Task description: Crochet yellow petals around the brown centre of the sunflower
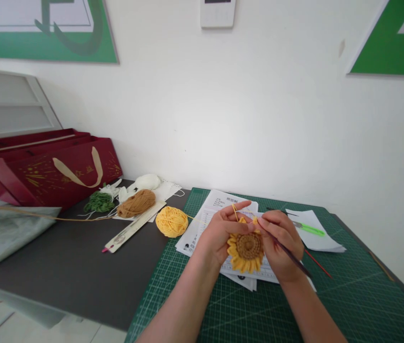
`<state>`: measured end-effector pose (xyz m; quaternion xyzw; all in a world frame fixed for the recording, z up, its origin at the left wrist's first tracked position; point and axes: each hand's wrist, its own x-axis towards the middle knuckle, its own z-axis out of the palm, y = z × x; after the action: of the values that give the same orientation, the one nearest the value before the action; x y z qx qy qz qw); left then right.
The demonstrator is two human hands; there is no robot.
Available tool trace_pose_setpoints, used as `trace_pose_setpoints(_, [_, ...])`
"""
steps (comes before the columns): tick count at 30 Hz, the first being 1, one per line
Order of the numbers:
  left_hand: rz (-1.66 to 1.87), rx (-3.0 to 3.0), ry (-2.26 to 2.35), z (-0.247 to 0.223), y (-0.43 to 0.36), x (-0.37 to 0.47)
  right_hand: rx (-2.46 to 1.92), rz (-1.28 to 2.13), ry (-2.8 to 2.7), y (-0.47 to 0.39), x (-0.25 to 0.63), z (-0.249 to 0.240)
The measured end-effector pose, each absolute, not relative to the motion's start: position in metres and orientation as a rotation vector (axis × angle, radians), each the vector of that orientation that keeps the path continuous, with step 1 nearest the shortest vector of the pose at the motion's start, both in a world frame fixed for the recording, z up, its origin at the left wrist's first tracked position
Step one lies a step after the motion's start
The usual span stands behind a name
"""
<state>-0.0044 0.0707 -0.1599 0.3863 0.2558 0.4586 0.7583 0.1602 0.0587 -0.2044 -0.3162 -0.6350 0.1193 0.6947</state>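
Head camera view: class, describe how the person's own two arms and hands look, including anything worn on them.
The left hand and right hand are ungloved. The left forearm and right forearm are bare down to the picture's lower edge, with no sleeve, watch or bracelet in sight. Fingernail details are too small to tell.

Wall posters (111, 50) partly out of view

The head view looks from above and behind the left hand (218, 233) and right hand (282, 243), facing forward and down over their grip, near enough for both forearms (184, 300), with the wall (259, 119) beyond.
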Motion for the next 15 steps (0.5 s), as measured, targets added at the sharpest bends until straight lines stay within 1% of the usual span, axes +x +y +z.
trace_pose_setpoints(4, [0.959,0.785,0.517,-0.157,0.07,-0.005,-0.662,0.354,-1.283,0.057,0.15,-0.2])
trace_pose_setpoints(11, [0.984,0.85,0.526,-0.147,0.069,-0.014,-0.675,0.758,-1.153,0.056,0.151,-0.182])
trace_pose_setpoints(15, [1.036,0.901,0.572,-0.147,0.069,-0.011,-0.746,0.896,-1.171,0.059,0.15,-0.184])
